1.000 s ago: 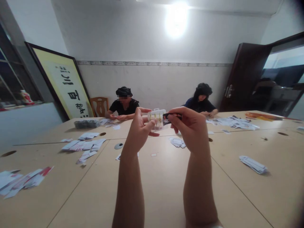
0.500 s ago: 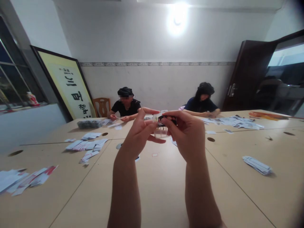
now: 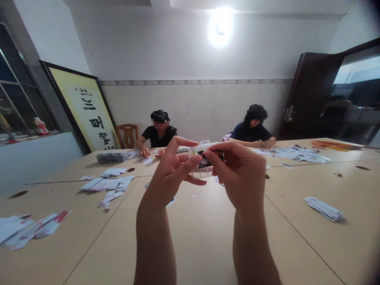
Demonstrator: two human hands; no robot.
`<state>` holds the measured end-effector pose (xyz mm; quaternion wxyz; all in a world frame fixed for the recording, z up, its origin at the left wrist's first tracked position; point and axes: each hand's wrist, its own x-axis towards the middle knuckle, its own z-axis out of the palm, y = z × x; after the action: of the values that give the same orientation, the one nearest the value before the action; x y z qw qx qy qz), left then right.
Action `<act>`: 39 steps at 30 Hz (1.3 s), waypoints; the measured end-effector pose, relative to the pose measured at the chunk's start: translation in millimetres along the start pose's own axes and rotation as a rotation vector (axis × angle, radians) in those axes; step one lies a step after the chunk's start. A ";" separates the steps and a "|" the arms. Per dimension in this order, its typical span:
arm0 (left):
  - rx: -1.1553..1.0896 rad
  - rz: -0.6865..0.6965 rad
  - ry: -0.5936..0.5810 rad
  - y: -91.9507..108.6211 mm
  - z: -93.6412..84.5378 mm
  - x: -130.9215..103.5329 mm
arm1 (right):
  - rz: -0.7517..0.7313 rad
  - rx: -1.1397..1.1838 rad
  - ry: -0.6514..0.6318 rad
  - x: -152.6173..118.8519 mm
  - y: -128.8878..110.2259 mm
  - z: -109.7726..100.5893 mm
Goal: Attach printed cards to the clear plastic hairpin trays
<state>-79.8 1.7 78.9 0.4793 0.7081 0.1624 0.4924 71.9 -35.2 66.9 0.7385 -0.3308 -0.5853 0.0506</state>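
The fingers of my left hand cover part of the clear case; whether the dark card sits inside the case or before it, I can't tell. My right hand hides some of the card, its print too small to read. Below the case my forearms get cut off, as does the paper pile far to its left.

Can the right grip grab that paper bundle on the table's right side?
Probably not right now: the right grip is busy pinching a dark printed card at the clear plastic case. Otherwise maybe, since nothing seems to block the paper bundle.
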 end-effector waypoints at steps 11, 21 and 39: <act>-0.007 -0.001 0.052 1.1 2.4 -1.6 | -0.003 0.147 0.019 -2.1 -2.1 2.5; -0.011 0.031 0.085 -4.7 2.4 -0.6 | 0.015 0.243 -0.043 -2.1 -5.6 0.1; -0.022 0.038 0.050 -5.2 5.3 0.5 | 0.002 0.165 -0.003 -1.5 -5.5 -2.1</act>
<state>-73.8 1.9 74.5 0.4737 0.6931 0.1554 0.5206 71.6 -41.1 68.5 0.7624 -0.2694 -0.5798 0.1001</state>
